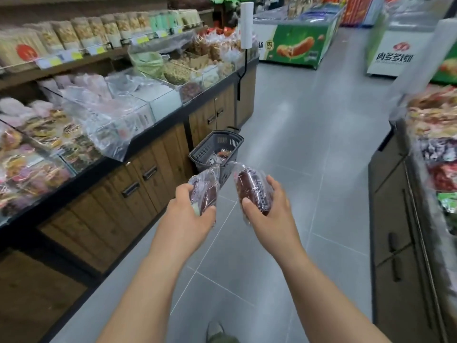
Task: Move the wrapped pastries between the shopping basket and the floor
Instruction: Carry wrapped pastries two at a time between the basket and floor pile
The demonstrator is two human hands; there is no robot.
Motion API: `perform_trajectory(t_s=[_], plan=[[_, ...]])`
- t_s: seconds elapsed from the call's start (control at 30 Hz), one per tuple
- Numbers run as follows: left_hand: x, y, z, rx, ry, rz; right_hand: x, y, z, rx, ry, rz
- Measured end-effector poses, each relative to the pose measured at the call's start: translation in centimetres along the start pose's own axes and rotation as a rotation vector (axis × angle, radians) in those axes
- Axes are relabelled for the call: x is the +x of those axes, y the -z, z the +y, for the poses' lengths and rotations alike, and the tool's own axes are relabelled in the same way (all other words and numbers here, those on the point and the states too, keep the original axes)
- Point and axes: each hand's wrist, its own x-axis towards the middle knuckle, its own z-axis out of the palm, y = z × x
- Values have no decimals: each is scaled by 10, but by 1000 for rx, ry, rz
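Wrapped pastries, two dark reddish-brown loaves in clear crinkled plastic, are sitting in the person's hands at the centre of the frame, above the floor and short of the basket.

Going by size: the grey tiled floor [309, 149] is filling the middle of the frame from top to bottom. The long wooden display counter with black trim [138, 179] is running along the left side, its surface carrying clear bins and bags of baked goods. A second dark counter [395, 219] is lining the right edge. Green and white chest freezers [296, 45] are standing in the upper right. The dark grey plastic shopping basket [217, 149] is resting on the floor just beside the left counter, above the hands in the frame, with some packets inside.

The left hand [190, 209] is gripping the left wrapped pastry [206, 194], its fingers closed around the lower end. The right hand [269, 206] is holding the right wrapped pastry [252, 191], thumb on top and fingers curled under it. The two pastries are near each other but apart.
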Motion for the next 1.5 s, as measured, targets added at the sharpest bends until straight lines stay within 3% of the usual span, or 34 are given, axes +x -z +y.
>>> perform_trajectory(t_s=[0.43,0.67,1.0,1.5], plan=[[224,-10,58,-33,-105,-86,217,-32,-20,15,-2,55],[339,-66,101,-82,-64,-37,356,-21,15,58,-60,13],[493,-127,182,-117,102,100,574,6,15,35,-6,-160],[737,-145,140,-96,325,209,826,-129,20,-71,28,-419]])
